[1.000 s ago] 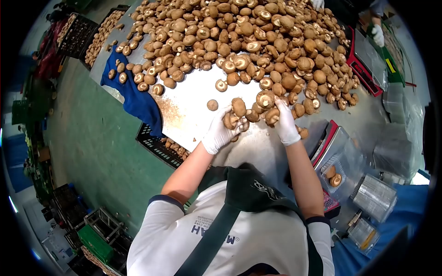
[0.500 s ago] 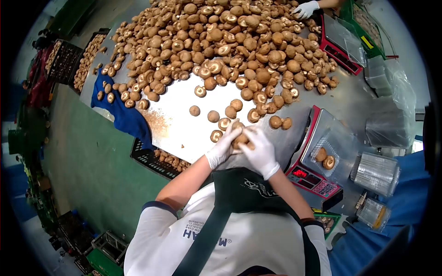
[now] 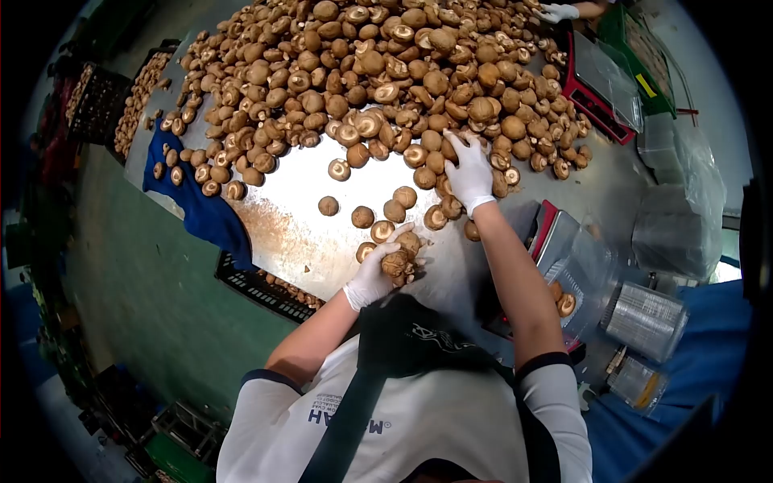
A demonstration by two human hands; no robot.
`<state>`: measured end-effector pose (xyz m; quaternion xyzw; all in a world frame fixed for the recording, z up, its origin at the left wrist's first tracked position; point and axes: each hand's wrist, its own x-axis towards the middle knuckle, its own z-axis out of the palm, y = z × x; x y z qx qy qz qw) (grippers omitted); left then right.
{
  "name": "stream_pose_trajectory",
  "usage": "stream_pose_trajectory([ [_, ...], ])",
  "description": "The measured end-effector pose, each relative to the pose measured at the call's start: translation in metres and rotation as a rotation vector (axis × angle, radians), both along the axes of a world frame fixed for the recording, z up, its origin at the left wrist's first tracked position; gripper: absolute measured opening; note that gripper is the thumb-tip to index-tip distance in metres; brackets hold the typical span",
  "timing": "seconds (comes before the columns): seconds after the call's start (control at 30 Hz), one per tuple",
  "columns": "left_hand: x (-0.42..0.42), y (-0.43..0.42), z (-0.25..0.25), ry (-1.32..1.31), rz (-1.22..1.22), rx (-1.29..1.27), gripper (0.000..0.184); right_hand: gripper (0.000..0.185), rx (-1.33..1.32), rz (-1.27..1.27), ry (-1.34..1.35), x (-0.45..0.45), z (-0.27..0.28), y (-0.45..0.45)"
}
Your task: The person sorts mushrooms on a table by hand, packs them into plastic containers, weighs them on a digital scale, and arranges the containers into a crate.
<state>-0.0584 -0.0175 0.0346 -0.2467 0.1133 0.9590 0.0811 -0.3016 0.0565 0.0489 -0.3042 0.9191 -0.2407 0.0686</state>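
Shiitake mushrooms (image 3: 394, 263) rest in my gloved left hand (image 3: 374, 279), close to the front edge of the metal table (image 3: 318, 241). Its fingers curl around at least two of them, caps facing up. My right hand (image 3: 469, 171), also in a white glove, reaches forward to the near edge of the large mushroom pile (image 3: 370, 64). Its fingers are spread over the mushrooms there, and I see nothing gripped in it. Several loose mushrooms (image 3: 362, 216) lie between my hands and the pile.
A red scale (image 3: 547, 229) on my right, partly behind my forearm, bears a clear plastic tray (image 3: 570, 294) with mushrooms. Stacked clear trays (image 3: 646, 320) stand beyond it. A blue cloth (image 3: 201, 213) hangs over the left edge, above a black crate (image 3: 266, 288). Another person's gloved hand (image 3: 557, 13) is at the far right.
My right hand has left my left hand and moved forward to the pile. My left hand keeps hold of mushrooms near the table edge. The view has shifted slightly.
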Motion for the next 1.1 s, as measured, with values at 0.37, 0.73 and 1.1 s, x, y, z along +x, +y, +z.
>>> stream_pose_trajectory([
  [0.37,-0.111,-0.061,0.014,-0.104,-0.53,-2.26,0.051,0.048,-1.154,-0.177,-1.197,0.006,-0.009,0.049],
  [0.73,-0.137,-0.053,0.018,-0.212,-0.724,-2.31,0.044,0.045,-1.375,-0.287,-1.422,0.04,0.001,0.092],
  [1.1,-0.104,-0.072,0.014,-0.265,-0.651,-2.212,0.043,0.035,0.008,0.122,-0.367,0.039,0.029,0.041],
])
